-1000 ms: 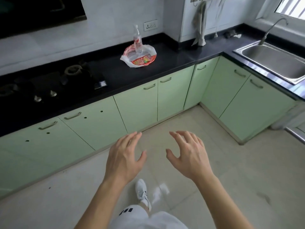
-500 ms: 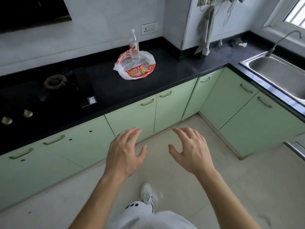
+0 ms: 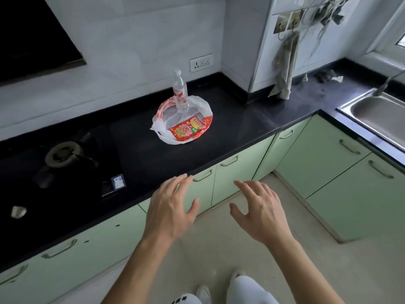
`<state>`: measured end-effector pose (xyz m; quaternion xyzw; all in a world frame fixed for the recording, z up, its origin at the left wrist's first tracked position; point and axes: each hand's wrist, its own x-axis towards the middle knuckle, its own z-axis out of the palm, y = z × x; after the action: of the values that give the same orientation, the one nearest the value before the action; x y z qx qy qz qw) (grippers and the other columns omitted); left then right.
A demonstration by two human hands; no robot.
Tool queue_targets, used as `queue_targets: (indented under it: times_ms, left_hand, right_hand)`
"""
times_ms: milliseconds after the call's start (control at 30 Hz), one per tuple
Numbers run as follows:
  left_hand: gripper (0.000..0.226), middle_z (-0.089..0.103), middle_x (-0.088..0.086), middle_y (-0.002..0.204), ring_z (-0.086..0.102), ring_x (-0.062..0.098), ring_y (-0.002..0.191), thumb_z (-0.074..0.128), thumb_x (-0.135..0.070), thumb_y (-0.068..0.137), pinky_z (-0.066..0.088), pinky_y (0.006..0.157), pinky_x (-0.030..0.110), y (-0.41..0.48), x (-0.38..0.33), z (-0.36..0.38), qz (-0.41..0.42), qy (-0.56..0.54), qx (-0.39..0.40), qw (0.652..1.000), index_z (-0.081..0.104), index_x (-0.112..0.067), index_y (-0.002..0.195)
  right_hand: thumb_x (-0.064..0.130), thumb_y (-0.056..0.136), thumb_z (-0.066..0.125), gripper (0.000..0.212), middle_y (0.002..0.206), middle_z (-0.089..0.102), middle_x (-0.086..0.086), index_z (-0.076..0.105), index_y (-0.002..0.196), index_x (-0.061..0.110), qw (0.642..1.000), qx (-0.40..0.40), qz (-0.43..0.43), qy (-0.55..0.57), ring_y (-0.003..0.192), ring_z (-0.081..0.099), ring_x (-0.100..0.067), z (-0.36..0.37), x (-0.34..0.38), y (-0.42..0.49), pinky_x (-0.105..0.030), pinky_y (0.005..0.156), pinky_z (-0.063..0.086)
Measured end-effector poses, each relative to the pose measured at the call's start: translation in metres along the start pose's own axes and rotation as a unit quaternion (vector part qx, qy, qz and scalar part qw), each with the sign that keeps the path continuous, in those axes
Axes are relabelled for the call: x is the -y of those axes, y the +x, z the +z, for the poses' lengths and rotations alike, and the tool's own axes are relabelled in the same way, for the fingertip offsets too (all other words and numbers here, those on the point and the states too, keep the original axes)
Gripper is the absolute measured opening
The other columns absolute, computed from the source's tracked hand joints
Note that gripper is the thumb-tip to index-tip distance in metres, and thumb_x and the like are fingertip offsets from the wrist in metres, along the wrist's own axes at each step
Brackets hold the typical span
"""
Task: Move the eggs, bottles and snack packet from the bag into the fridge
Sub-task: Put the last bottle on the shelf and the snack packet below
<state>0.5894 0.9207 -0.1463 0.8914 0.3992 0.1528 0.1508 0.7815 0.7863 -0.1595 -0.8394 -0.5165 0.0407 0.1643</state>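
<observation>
Both hands are empty, fingers spread and lightly bent: the left hand [image 3: 171, 207] is over the near edge of the black surface [image 3: 241, 119], the right hand [image 3: 260, 213] beside it over the floor. Well ahead of the left hand, the plastic bag [image 3: 162, 130] lies slumped open on the surface. A clear water bottle [image 3: 180, 93] stands upright at its far side, and the red snack packet [image 3: 188, 129] lies flat at its near side. No eggs show. The tall bottle looks easy to topple if a hand tugs the loose bag or brushes its neck while reaching for the packet.
</observation>
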Motion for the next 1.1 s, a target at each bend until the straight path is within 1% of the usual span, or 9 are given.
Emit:
queue_targets:
  times_ms: [167, 300, 433, 533, 633, 733, 800, 1000, 1100]
  left_hand:
    - [0.061, 0.057, -0.005, 0.139, 0.051, 0.016, 0.129, 0.043, -0.050, 0.086, 0.047, 0.101, 0.038, 0.049, 0.012, 0.008, -0.016, -0.001, 0.001, 1.000, 0.055, -0.020, 0.138]
    - [0.061, 0.058, -0.004, 0.138, 0.053, 0.017, 0.128, 0.045, -0.050, 0.086, 0.048, 0.100, 0.038, 0.095, 0.020, 0.015, -0.037, 0.004, -0.015, 0.999, 0.056, -0.019, 0.137]
    - [0.060, 0.062, -0.002, 0.134, 0.056, 0.019, 0.124, 0.046, -0.048, 0.085, 0.049, 0.099, 0.037, 0.151, 0.025, 0.022, -0.066, 0.014, -0.035, 0.997, 0.059, -0.016, 0.134]
    - [0.059, 0.061, -0.004, 0.135, 0.055, 0.018, 0.124, 0.046, -0.050, 0.086, 0.049, 0.099, 0.037, 0.194, 0.021, 0.026, -0.089, 0.020, -0.038, 0.995, 0.056, -0.018, 0.135]
    - [0.058, 0.057, -0.005, 0.139, 0.052, 0.016, 0.127, 0.054, -0.048, 0.088, 0.048, 0.103, 0.037, 0.237, 0.016, 0.032, -0.109, 0.020, -0.041, 0.993, 0.051, -0.021, 0.140]
    - [0.058, 0.057, -0.006, 0.138, 0.053, 0.014, 0.126, 0.063, -0.044, 0.087, 0.047, 0.101, 0.034, 0.273, 0.008, 0.035, -0.124, 0.022, -0.050, 0.991, 0.050, -0.022, 0.140]
    - [0.056, 0.058, -0.005, 0.137, 0.054, 0.015, 0.125, 0.063, -0.044, 0.087, 0.047, 0.098, 0.032, 0.286, 0.006, 0.035, -0.131, 0.024, -0.055, 0.990, 0.051, -0.022, 0.138]
    - [0.055, 0.057, -0.010, 0.137, 0.054, 0.011, 0.124, 0.061, -0.046, 0.088, 0.046, 0.100, 0.027, 0.300, 0.015, 0.040, -0.162, 0.026, -0.054, 0.985, 0.050, -0.027, 0.138]
    - [0.056, 0.057, -0.010, 0.139, 0.054, 0.010, 0.125, 0.060, -0.048, 0.089, 0.046, 0.100, 0.028, 0.304, 0.025, 0.045, -0.169, 0.022, -0.052, 0.984, 0.049, -0.026, 0.139]
  right_hand:
    - [0.057, 0.086, 0.048, 0.062, 0.128, 0.062, 0.002, 0.054, 0.140, 0.027, 1.000, 0.013, -0.010, 0.013, 0.116, 0.059, -0.026, 0.011, -0.004, 0.060, -0.046, 0.098, 0.049]
    - [0.058, 0.086, 0.045, 0.064, 0.131, 0.062, 0.002, 0.053, 0.142, 0.027, 0.999, 0.031, -0.031, 0.017, 0.120, 0.058, -0.025, 0.018, -0.008, 0.120, -0.044, 0.099, 0.047]
    - [0.058, 0.087, 0.045, 0.064, 0.125, 0.065, 0.001, 0.057, 0.139, 0.024, 0.996, 0.037, -0.077, 0.013, 0.116, 0.061, -0.026, 0.020, -0.021, 0.190, -0.043, 0.097, 0.049]
    - [0.055, 0.085, 0.050, 0.061, 0.121, 0.065, 0.001, 0.060, 0.136, 0.022, 0.995, 0.022, -0.098, 0.026, 0.114, 0.061, -0.027, 0.014, -0.036, 0.246, -0.045, 0.097, 0.049]
    - [0.054, 0.083, 0.053, 0.060, 0.119, 0.066, 0.000, 0.062, 0.133, 0.022, 0.992, 0.009, -0.122, 0.035, 0.112, 0.062, -0.028, 0.005, -0.048, 0.302, -0.046, 0.096, 0.050]
    - [0.053, 0.082, 0.054, 0.057, 0.117, 0.066, 0.002, 0.063, 0.130, 0.024, 0.988, -0.002, -0.146, 0.045, 0.110, 0.062, -0.027, -0.001, -0.054, 0.346, -0.043, 0.092, 0.050]
    - [0.056, 0.084, 0.052, 0.057, 0.119, 0.066, 0.002, 0.062, 0.130, 0.025, 0.986, 0.004, -0.160, 0.050, 0.111, 0.061, -0.025, -0.004, -0.053, 0.367, -0.042, 0.093, 0.049]
    - [0.058, 0.086, 0.052, 0.058, 0.122, 0.067, -0.001, 0.061, 0.132, 0.024, 0.979, 0.039, -0.188, 0.065, 0.114, 0.062, -0.027, 0.005, -0.049, 0.401, -0.046, 0.094, 0.051]
    - [0.058, 0.087, 0.050, 0.058, 0.123, 0.067, -0.001, 0.060, 0.133, 0.024, 0.979, 0.048, -0.188, 0.070, 0.114, 0.062, -0.027, 0.013, -0.046, 0.410, -0.047, 0.095, 0.052]
